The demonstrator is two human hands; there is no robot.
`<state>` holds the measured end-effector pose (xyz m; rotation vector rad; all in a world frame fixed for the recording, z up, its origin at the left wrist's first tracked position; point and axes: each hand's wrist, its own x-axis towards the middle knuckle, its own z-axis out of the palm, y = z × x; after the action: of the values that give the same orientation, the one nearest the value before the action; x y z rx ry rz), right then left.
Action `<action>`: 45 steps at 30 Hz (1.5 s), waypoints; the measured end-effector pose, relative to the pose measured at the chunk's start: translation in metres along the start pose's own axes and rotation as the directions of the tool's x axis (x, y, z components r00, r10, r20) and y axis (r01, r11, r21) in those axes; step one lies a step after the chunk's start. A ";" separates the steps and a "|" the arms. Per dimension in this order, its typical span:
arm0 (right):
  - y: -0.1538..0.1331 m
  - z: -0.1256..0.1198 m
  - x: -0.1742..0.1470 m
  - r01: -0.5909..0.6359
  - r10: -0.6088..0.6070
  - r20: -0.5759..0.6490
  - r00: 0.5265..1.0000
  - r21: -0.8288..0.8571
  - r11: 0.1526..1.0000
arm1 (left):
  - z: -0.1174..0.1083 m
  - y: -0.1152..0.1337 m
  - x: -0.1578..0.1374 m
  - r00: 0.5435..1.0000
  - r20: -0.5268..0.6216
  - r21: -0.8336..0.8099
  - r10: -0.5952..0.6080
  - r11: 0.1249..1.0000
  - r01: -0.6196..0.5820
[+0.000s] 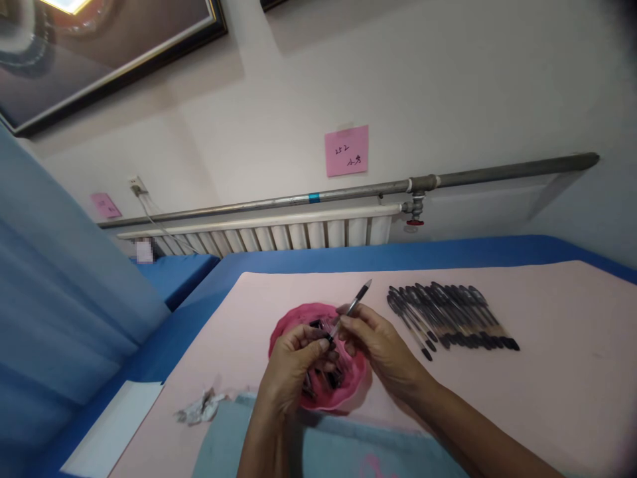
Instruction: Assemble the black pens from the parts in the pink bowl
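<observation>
Over a pink basket I hold one clear-barrelled pen slantwise between both hands, its black end pointing up and to the right. My right hand pinches the barrel. The fingers of my left hand are closed on the pen's lower dark end; whether that end is a separate part, I cannot tell. Dark and clear pen parts lie in the basket below, partly hidden by my hands. To the right, several black-capped pens lie side by side in a slanted row.
A pale pink sheet covers the blue bed. Crumpled tissue and a blue-green cloth lie at the front. White paper is at left, near a blue curtain. A radiator and pipe line the wall.
</observation>
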<state>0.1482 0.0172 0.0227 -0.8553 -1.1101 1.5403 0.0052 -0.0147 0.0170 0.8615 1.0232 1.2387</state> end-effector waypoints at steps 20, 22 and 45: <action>0.009 0.000 0.001 -0.079 0.072 0.067 0.995 0.121 0.989 | -0.001 -0.002 0.001 1.000 -0.001 0.026 -0.020 0.999 0.020; 0.010 0.000 0.001 -0.095 0.087 0.067 0.994 0.130 0.987 | 0.000 -0.001 0.002 1.000 0.006 0.029 -0.009 1.000 0.009; 0.012 -0.010 0.011 -0.002 0.007 -0.085 0.996 0.058 0.998 | -0.011 -0.008 0.010 0.943 0.159 0.844 0.291 0.456 -0.283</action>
<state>0.1512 0.0292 0.0085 -0.8764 -0.9987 1.5186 -0.0019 -0.0061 0.0048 1.8924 1.5910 0.9383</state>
